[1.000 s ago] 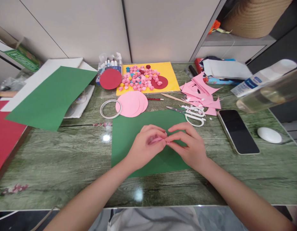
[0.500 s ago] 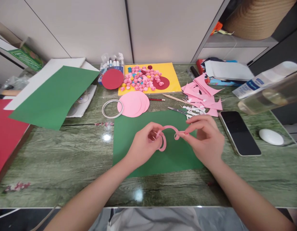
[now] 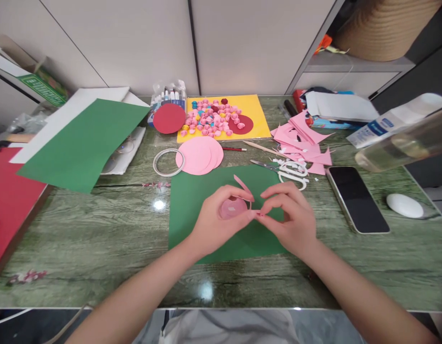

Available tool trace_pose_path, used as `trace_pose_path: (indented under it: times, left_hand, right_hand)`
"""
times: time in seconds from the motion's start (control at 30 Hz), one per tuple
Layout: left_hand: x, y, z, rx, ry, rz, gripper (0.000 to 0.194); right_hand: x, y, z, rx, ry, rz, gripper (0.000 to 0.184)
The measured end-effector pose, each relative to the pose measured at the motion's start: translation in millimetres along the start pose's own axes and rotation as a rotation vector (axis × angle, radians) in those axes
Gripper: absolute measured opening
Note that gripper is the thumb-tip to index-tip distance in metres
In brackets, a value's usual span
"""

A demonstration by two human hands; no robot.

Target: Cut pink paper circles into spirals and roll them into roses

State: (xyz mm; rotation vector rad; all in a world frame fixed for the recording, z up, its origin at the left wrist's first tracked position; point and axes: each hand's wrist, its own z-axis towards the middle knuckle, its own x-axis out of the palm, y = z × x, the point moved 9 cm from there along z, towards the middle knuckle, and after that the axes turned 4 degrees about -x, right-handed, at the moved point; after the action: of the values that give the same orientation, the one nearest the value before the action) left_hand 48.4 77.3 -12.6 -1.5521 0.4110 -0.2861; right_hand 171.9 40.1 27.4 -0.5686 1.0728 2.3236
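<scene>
Both hands are close together above a green paper sheet (image 3: 206,251) on the table. My left hand (image 3: 219,220) is curled round a pink paper spiral strip (image 3: 233,209), pinching it between thumb and fingers; one end of the strip sticks up past the index finger. With thumb and fingertips, my right hand (image 3: 290,217) pinches the rolled end of the same strip, right against the left thumb. The fingertips partly hide that rolled end. White-handled scissors (image 3: 292,173) lie just beyond the right hand, and pink paper circles (image 3: 199,155) lie beyond the left.
Rolled paper roses (image 3: 210,119) sit on a yellow sheet (image 3: 257,112) at the back. A tape roll (image 3: 168,162) lies left of the circles. Pink scraps (image 3: 303,138), a phone (image 3: 357,198), a white mouse (image 3: 405,205) and a clear bottle (image 3: 403,143) are on the right.
My right hand has moved left and slightly down until its fingertips meet the left hand. The strip stretched between the hands is drawn together, with its end now pointing up.
</scene>
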Motion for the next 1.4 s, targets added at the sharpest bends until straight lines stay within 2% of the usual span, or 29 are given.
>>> trace_pose_path:
  times: [0.1, 0.3, 0.53, 0.67, 0.83, 0.93, 1.13, 1.23, 1.4]
  left_hand:
    - [13.3, 9, -3, -0.086, 0.094, -0.099, 0.018]
    - [23.0, 19, -2, -0.17, 0.151, -0.326, 0.018]
    - [19.6, 28, -1, -0.303, 0.105, -0.456, 0.021]
    - [14.5, 30, 1, -0.315, 0.087, -0.463, 0.023]
    - [14.9, 29, 2, -0.33, 0.096, -0.442, 0.023]
    - [14.2, 33, 1, -0.377, 0.068, -0.423, 0.025]
    - [14.4, 39, 1, -0.423, 0.037, -0.427, 0.031]
    - [16.1, 40, 1, -0.428, 0.051, -0.435, 0.03]
    - [20.3, 37, 2, -0.372, 0.107, -0.408, 0.025]
  right_hand:
    - [3, 8, 1, -0.064, 0.026, -0.03, 0.016]
    - [5, 14, 1, -0.109, 0.031, -0.074, 0.015]
    - [8, 10, 2, -0.067, 0.088, -0.064, 0.009]
    - [9, 9, 3, -0.062, 0.126, 0.005, 0.016]
    - [24, 2, -3, -0.039, 0.245, 0.029, 0.03]
    - [26, -4, -6, -0.014, 0.208, 0.0, 0.029]
    - [17, -12, -6, 0.043, 0.059, -0.053, 0.01]
    - [15, -14, -5, 0.072, 0.052, -0.025, 0.006]
    - [20, -15, -4, 0.113, 0.103, 0.033, 0.01]
